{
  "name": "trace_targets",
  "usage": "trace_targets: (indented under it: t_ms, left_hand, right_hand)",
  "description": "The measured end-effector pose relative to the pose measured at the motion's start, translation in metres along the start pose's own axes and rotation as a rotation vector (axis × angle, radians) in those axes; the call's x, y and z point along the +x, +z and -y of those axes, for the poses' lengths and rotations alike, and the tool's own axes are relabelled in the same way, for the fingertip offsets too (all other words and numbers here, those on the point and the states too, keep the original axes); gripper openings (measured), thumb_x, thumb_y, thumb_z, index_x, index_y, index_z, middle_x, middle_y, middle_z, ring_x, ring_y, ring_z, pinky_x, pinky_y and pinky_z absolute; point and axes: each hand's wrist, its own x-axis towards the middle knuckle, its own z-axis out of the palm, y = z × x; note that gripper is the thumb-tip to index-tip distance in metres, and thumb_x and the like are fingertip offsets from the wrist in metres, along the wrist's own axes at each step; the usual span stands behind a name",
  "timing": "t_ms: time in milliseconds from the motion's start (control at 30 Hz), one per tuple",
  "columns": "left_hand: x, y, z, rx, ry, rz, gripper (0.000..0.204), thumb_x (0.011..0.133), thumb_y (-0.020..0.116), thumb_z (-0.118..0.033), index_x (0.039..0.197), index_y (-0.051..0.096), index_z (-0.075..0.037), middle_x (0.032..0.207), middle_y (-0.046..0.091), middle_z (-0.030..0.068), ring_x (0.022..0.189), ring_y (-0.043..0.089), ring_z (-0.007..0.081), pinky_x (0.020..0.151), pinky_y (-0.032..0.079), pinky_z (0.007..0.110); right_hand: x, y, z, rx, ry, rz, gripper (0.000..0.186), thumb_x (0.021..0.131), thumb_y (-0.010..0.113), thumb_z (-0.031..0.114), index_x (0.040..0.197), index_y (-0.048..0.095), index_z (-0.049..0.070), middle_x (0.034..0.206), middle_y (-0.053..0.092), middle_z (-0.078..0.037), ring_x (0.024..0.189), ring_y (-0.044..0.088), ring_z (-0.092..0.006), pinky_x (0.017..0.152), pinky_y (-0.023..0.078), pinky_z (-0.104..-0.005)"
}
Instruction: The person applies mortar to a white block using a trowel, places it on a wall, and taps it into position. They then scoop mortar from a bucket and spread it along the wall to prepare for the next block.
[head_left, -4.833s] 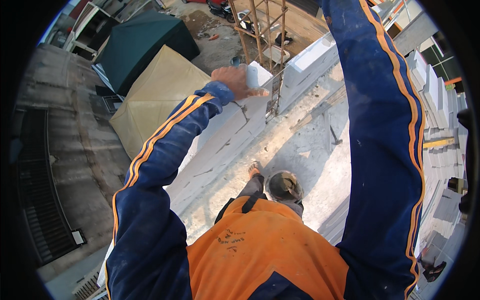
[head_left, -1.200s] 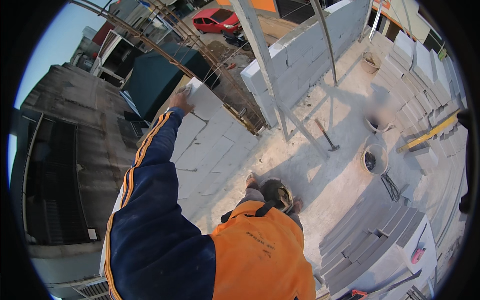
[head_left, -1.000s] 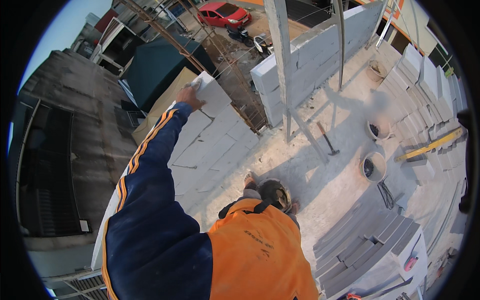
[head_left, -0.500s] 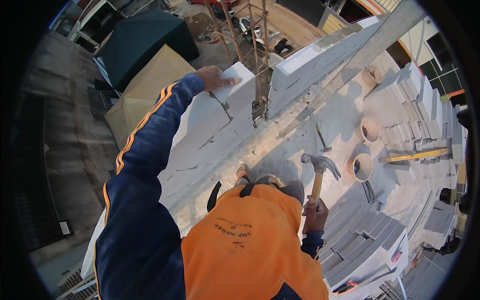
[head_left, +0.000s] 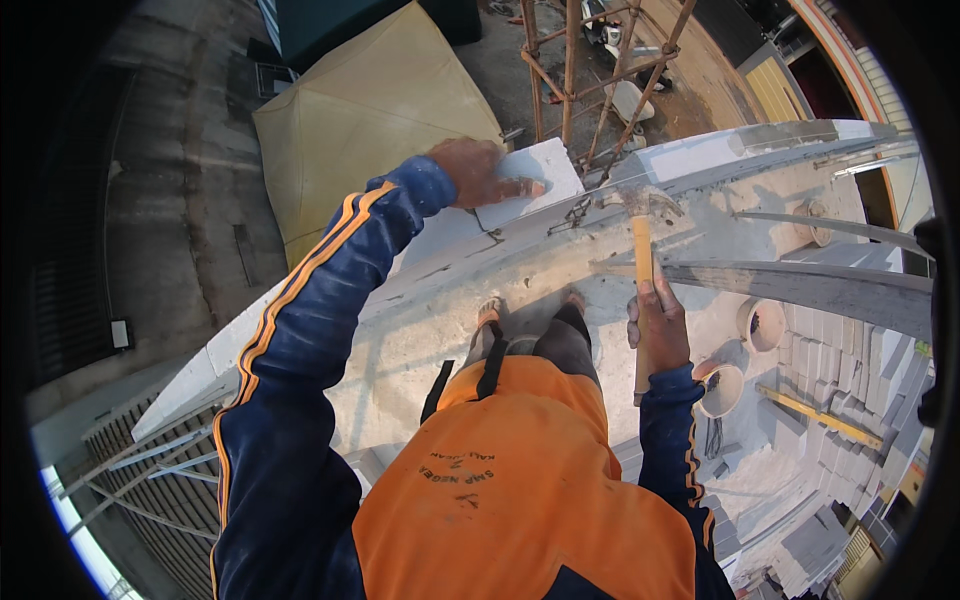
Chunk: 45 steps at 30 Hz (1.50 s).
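Observation:
My left hand (head_left: 475, 178) grips the upper white block (head_left: 545, 165) on the near wall (head_left: 420, 255), its fingers along the block's face near a dark mortar joint. My right hand (head_left: 655, 325) is closed round the wooden handle of a claw hammer (head_left: 642, 250), held upright with its metal head right of and a little lower than that block. The head is slightly blurred. My bare feet (head_left: 488, 312) stand on the pale concrete floor below, behind my orange shirt front.
Grey beams (head_left: 820, 285) cross at the right, near buckets (head_left: 760, 322), stacked blocks (head_left: 840, 360) and a yellow level (head_left: 820, 415). Tied poles (head_left: 570, 70) rise beyond the wall, above a street with a motorbike (head_left: 615, 40). A beige canopy (head_left: 365, 110) and a dark building flank the left.
My right hand, out of sight a second ago, has raised the hammer up toward the wall top. My view has swung, and my left hand stays on the block.

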Motion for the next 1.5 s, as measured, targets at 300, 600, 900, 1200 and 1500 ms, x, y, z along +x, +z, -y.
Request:
trace_targets:
  t_ms: [300,600,900,1200,1500]
  left_hand:
    - [-0.004,0.003,0.002,-0.041,0.114,-0.13,0.088,0.083,0.051,-0.081,0.084,0.067,0.005,0.068,0.064,0.0228,0.073,0.069,0.0394,0.072,0.055,0.049]
    - [-0.005,0.009,0.004,-0.116,0.092,-0.171,0.085,0.082,0.057,-0.078,0.091,0.069,0.006,0.07,0.064,0.023,0.074,0.069,0.0401,0.075,0.054,0.05]
    - [-0.007,0.013,0.005,-0.109,0.112,-0.227,0.085,0.082,0.057,-0.077,0.097,0.069,0.006,0.07,0.064,0.024,0.073,0.068,0.0417,0.074,0.054,0.051]
    - [-0.007,0.015,0.008,-0.114,0.132,-0.239,0.085,0.082,0.056,-0.078,0.092,0.068,0.006,0.07,0.064,0.0248,0.074,0.068,0.0421,0.074,0.054,0.05]
    - [-0.005,0.014,0.01,-0.104,0.124,-0.218,0.09,0.081,0.053,-0.081,0.09,0.068,0.007,0.074,0.064,0.0277,0.079,0.068,0.0429,0.076,0.054,0.051]
  right_hand:
    - [0.031,-0.024,0.039,0.02,0.086,0.049,0.053,0.103,0.053,0.032,0.151,0.04,0.011,0.071,0.048,-0.001,0.05,0.042,-0.006,0.044,0.039,-0.0217]
    - [0.033,-0.018,0.05,-0.062,0.089,0.118,0.054,0.105,0.049,0.028,0.153,0.035,0.009,0.072,0.048,0.0,0.052,0.043,-0.0058,0.044,0.039,-0.0209]
    - [0.028,-0.012,0.046,-0.126,0.054,0.127,0.057,0.104,0.05,0.031,0.154,0.034,0.008,0.07,0.047,0.0,0.048,0.042,-0.0053,0.042,0.038,-0.0207]
    - [0.028,-0.009,0.047,-0.086,0.037,0.133,0.054,0.105,0.049,0.027,0.153,0.035,0.006,0.07,0.048,0.0,0.049,0.042,-0.0054,0.043,0.039,-0.0207]
    - [0.03,-0.011,0.046,-0.133,0.02,0.172,0.054,0.106,0.048,0.026,0.154,0.033,0.006,0.07,0.047,0.0,0.049,0.042,-0.0048,0.043,0.039,-0.0204]
